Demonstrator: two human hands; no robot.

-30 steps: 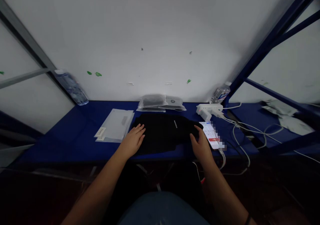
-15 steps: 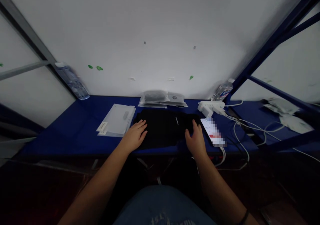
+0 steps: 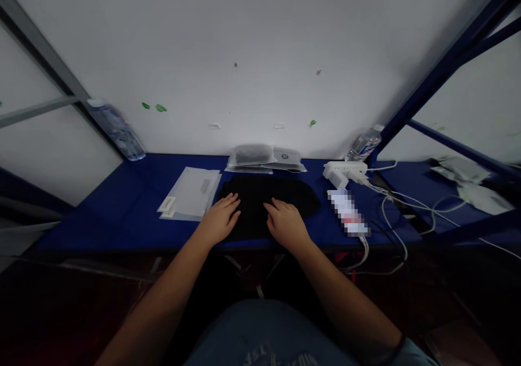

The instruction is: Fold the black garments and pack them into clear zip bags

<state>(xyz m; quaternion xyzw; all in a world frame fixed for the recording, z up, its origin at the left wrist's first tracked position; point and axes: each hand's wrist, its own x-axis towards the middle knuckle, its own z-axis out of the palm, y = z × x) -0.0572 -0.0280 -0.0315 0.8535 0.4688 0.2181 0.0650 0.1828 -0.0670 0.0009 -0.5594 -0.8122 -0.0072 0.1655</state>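
Note:
A folded piece of black cloth (image 3: 252, 214), apparently a garment, lies on the blue tabletop (image 3: 134, 192) in front of me. Its right end is rounded, and no lettering shows on it. Over its left edge rests my left hand (image 3: 220, 218), open, with fingers stretched and lying flat. My right hand (image 3: 287, 222) lies on the middle of the cloth, fingers extended and slightly apart. Neither hand grips the fabric. Just left of the cloth are flat translucent plastic bags (image 3: 194, 192) with a pale label.
Packed plastic bags (image 3: 252, 157) lie behind the cloth by the wall. At right are a phone (image 3: 348, 214), a white power strip (image 3: 345, 169), cables (image 3: 385, 216) and a water bottle (image 3: 365, 143). Another bottle (image 3: 116, 130) leans at left. Blue posts (image 3: 431, 78) frame the right side.
My right hand has moved left, from the cloth's right end to its middle. The cloth's right part is now folded inward, and its white lettering is out of sight. My left hand stayed put.

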